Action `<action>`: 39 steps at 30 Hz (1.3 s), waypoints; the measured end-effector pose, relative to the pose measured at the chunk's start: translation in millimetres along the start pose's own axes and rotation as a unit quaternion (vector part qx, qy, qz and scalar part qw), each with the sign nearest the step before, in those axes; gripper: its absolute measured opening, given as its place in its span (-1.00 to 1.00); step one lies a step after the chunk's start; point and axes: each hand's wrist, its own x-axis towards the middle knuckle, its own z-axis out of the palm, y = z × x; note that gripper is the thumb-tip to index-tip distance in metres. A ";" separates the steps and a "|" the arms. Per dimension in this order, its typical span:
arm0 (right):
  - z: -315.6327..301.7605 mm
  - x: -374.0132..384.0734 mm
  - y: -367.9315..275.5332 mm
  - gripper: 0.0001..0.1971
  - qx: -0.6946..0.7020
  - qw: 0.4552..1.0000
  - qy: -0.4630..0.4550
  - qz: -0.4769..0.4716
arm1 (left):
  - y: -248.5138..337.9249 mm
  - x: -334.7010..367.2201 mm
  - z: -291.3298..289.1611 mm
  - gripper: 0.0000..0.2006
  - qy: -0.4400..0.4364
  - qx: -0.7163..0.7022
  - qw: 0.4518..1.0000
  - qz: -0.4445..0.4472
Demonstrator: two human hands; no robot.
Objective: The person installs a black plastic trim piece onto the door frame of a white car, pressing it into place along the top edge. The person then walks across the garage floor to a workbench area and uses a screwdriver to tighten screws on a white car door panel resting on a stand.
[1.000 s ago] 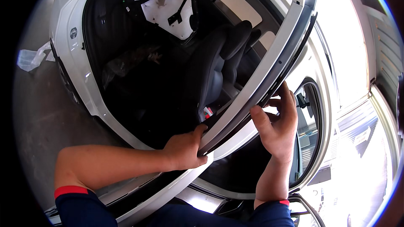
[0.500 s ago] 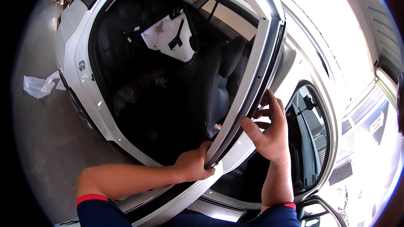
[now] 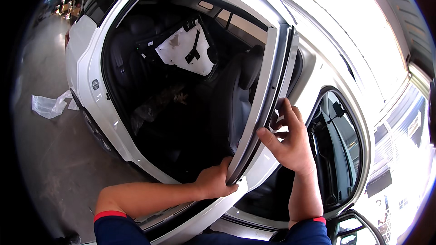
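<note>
A white car door frame with a dark strip along its edge slants down through the middle. Round its lower end my left hand is closed, the thumb on the upper side. Higher up, my right hand is at the frame's right edge with bent fingers spread apart. Its thumb tip rests at the dark strip, and I see nothing held between thumb and fingers. Some of its fingertips are in shadow beside the frame.
Inside the white car, a white and black panel lies past the dark seat. Clear plastic wrap is in the footwell, more plastic sheeting on the floor outside. A car window is right of my hand.
The whole view has shifted slightly, so the car and both hands appear a little lower. My left hand keeps its hold on the frame; my right hand stays at its edge.
</note>
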 end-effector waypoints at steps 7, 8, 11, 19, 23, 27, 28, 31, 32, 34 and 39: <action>-4.9 0.0 4.4 0.01 -0.017 1.000 -0.022 -0.010 | 3.0 0.5 0.7 -0.16 0.004 0.019 1.000 -0.002; -5.1 -0.3 5.5 0.01 -0.013 1.000 -0.019 -0.008 | 2.3 1.0 1.5 -0.17 0.005 0.017 1.000 0.007; -4.6 -1.5 6.6 0.01 0.003 1.000 -0.010 -0.009 | -0.1 1.4 5.4 -0.17 0.012 0.022 1.000 0.015; -5.0 -3.5 7.4 0.01 -0.040 0.999 0.004 -0.024 | -8.3 4.1 10.2 -0.15 0.023 0.027 0.999 0.013; -3.2 -5.6 9.5 -0.01 -0.027 0.999 0.014 -0.032 | -8.3 3.1 8.8 -0.15 0.067 0.011 0.996 0.052; 0.3 -5.0 12.8 -0.02 -0.006 0.997 0.045 -0.056 | -1.5 21.4 -8.0 -0.14 0.136 -0.053 0.981 0.129; 1.0 -5.0 11.7 -0.02 0.006 0.997 0.045 -0.058 | 1.8 24.7 -14.8 -0.13 0.183 -0.067 0.964 0.181; 0.0 -6.1 13.0 -0.01 0.006 0.997 0.053 -0.056 | 20.3 34.9 -34.0 -0.14 0.169 -0.166 0.961 0.141; 0.8 -7.1 16.2 -0.01 0.008 0.997 0.054 -0.054 | 27.6 38.6 -38.2 -0.14 0.167 -0.165 0.962 0.140; 0.2 -7.2 16.6 -0.03 0.004 0.997 0.057 -0.051 | 50.4 39.6 -52.0 -0.20 0.181 -0.193 0.955 0.131; 0.2 -8.0 15.8 -0.03 0.020 0.998 0.054 -0.041 | 63.7 48.8 -53.9 -0.35 0.227 -0.170 0.943 0.171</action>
